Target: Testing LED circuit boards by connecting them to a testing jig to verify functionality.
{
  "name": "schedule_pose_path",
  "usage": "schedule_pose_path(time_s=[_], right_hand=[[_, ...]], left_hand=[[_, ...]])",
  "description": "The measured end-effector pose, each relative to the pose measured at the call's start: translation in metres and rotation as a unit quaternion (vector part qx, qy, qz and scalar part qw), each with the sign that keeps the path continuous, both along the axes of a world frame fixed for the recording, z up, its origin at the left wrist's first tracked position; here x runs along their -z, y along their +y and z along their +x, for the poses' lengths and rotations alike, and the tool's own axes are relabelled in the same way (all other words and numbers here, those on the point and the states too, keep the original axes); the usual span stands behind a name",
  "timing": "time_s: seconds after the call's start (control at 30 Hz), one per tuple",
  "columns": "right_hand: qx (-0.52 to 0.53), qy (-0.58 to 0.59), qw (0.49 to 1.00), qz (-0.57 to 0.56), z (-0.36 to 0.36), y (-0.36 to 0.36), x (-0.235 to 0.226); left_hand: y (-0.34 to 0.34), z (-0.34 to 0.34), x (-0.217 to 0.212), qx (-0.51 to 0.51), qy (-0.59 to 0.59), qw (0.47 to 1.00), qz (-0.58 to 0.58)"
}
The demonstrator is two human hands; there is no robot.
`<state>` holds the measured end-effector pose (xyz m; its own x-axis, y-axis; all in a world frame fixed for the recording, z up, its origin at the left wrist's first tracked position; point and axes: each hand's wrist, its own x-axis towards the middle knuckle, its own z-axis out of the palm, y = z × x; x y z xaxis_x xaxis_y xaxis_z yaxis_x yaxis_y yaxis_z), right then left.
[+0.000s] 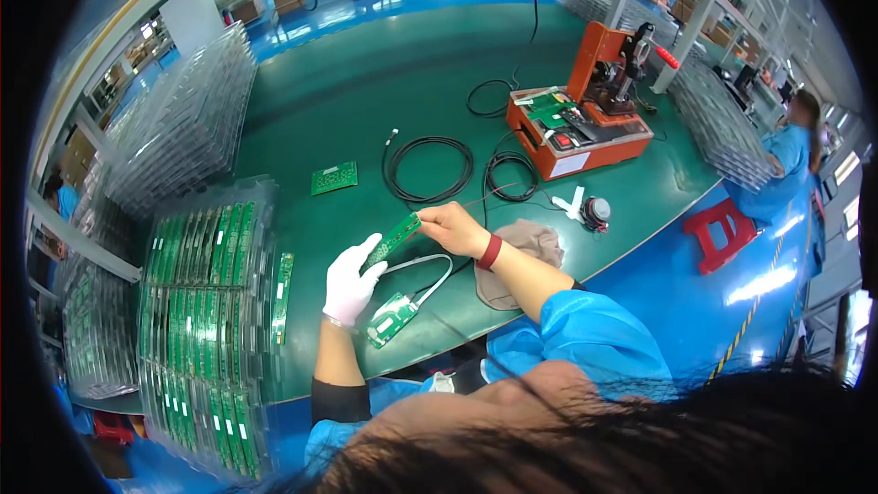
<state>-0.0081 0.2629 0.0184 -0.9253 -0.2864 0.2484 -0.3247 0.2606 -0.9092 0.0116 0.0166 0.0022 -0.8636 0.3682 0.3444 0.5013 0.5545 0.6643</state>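
Between my two hands a narrow green circuit board [395,238] is held tilted above the table. My left hand [351,284], in a white glove, grips its lower left end. My bare right hand [452,228] pinches the upper right end; a red band circles that wrist. Just below, a smaller green board [393,318] with a grey ribbon cable [437,267] lies on the table. Another narrow board [283,297] rests by the clear tray [265,206] at my left, which holds rows of similar boards. A wider green board [334,178] lies farther off.
Coiled black cables [430,199] lie mid-table. An orange lever-press fixture [576,148] stands at the back right. A small round speaker-like part [595,212] and a beige cloth [521,261] are near my right arm. Clear trays are stacked at the left [187,110] and right [718,128]. A co-worker [794,151] sits at right.
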Motion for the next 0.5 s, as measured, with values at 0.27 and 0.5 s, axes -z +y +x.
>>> schedule_pose_path(time_s=[0.27,0.5], right_hand=[[0.055,0.188,0.979,0.053,-0.017,0.001,0.031],[-0.042,0.273,0.933,0.231,0.017,-0.038,0.018]], left_hand=[[-0.006,-0.008,-0.002,-0.144,-0.174,0.909,0.350],[0.036,0.007,-0.004,-0.015,-0.074,0.986,0.152]])
